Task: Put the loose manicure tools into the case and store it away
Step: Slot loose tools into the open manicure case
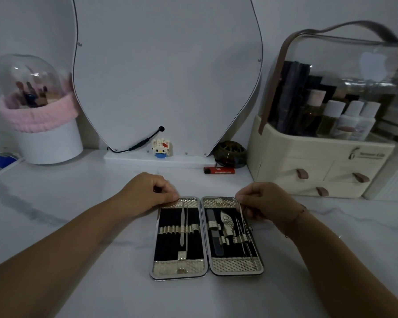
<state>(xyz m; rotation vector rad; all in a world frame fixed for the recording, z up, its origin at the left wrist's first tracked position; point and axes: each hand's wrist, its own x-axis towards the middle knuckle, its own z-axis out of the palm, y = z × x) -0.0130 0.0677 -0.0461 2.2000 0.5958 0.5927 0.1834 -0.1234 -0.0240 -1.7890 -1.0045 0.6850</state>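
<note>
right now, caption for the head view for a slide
Both hands, left and right, hold the far corners of the open manicure case on the white table.

Nothing here I can actually read. The cream organizer point(319, 157) on my right has a small dark logo mark and a line of print point(370, 155) on its front above the drawers, too blurred to make out. The red lighter point(219, 170) by the mirror base carries a pale strip of print, too small to read. The open case point(206, 237) between my hands shows no lettering.
</note>
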